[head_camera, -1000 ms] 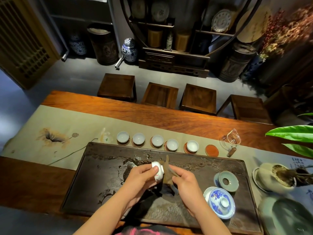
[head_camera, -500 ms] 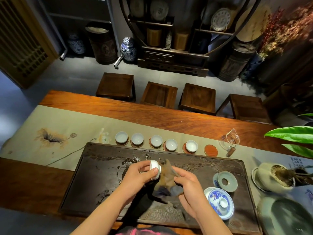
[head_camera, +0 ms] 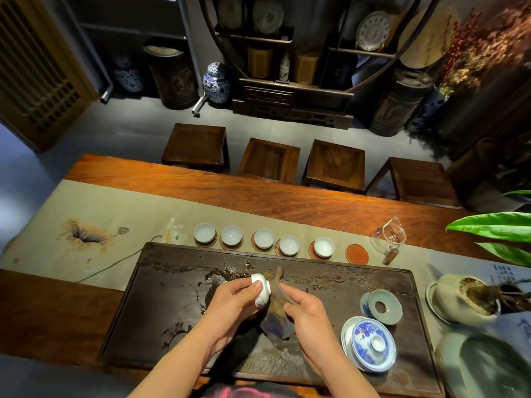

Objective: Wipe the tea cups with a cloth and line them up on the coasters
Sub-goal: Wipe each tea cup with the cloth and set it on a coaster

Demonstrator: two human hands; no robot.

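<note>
My left hand (head_camera: 234, 304) grips a small white tea cup (head_camera: 262, 291), tipped on its side above the dark tea tray (head_camera: 178, 300). My right hand (head_camera: 309, 317) holds a brown cloth (head_camera: 277, 317) pressed against the cup's open side. Beyond the tray's far edge, several white cups (head_camera: 263, 237) stand in a row, each on a red-brown coaster. One coaster (head_camera: 356, 253) at the right end of the row is bare.
On the tray's right side stand a blue-and-white lidded bowl (head_camera: 369, 341) and a celadon strainer (head_camera: 384, 305). A glass pitcher (head_camera: 389, 239) sits past the bare coaster. A potted plant (head_camera: 471, 300) and green leaves (head_camera: 494, 225) are at the right. Wooden stools (head_camera: 268, 159) line the table's far side.
The cup has turned slightly in my left hand, and my right hand has shifted the cloth against it. The row of cups has not moved.
</note>
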